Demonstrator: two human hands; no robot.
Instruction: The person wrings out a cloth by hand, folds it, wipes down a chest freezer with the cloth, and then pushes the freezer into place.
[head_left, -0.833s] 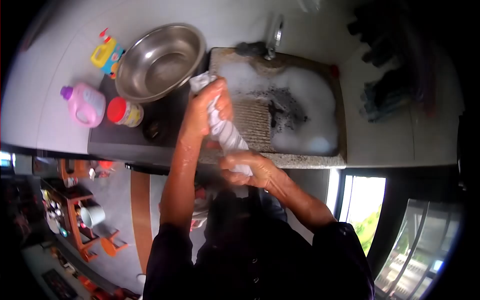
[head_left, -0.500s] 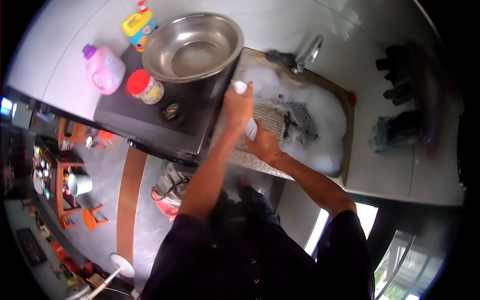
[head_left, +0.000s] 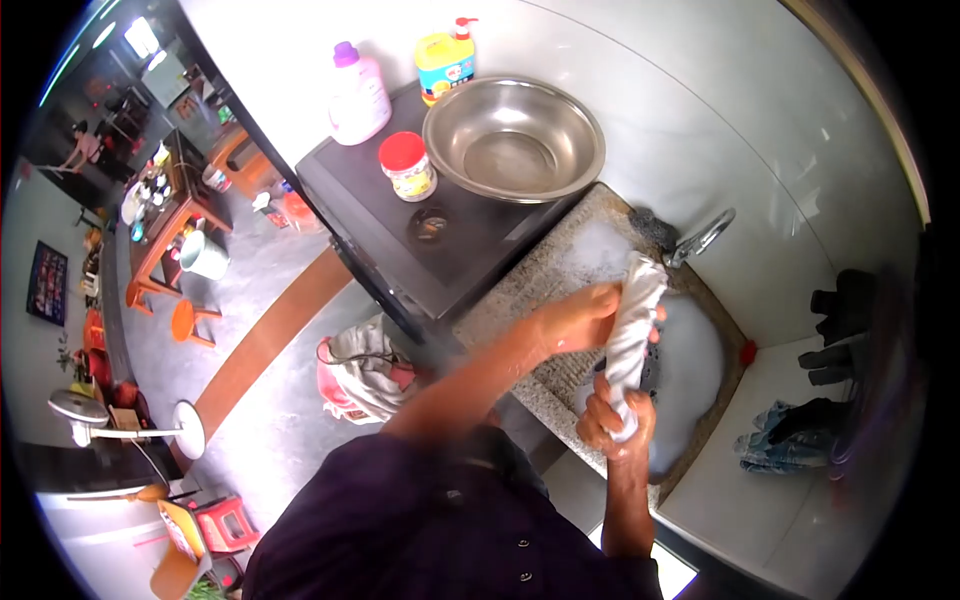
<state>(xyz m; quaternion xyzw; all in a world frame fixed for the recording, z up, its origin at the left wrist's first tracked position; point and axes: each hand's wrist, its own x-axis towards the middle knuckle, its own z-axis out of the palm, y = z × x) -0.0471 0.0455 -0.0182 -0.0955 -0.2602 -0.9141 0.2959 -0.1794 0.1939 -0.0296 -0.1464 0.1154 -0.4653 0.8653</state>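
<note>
A white cloth (head_left: pixel 632 335), twisted into a tight roll, is held up over the stone sink (head_left: pixel 560 260). My left hand (head_left: pixel 588 318) wraps round its upper half, with fingertips showing on the far side. Lower down, my right hand (head_left: pixel 612 418) is closed round the cloth near its bottom end. Beneath both hands lies the ribbed washboard part of the sink, partly hidden by them. White suds (head_left: pixel 700 350) fill the basin, and some dark cloth shows behind the roll.
A metal basin (head_left: pixel 515 140) rests on the black counter (head_left: pixel 460 255) beside a red-lidded jar (head_left: pixel 408 168), a pink bottle (head_left: pixel 360 100) and a yellow bottle (head_left: pixel 445 62). The faucet (head_left: pixel 705 238) rises at the sink's back edge. Far off at left is another person (head_left: pixel 88 148).
The view has turned and shifted. The cloth, mostly covered by my hands half a second ago, now shows as a long twisted roll, with my hands further apart on it.
</note>
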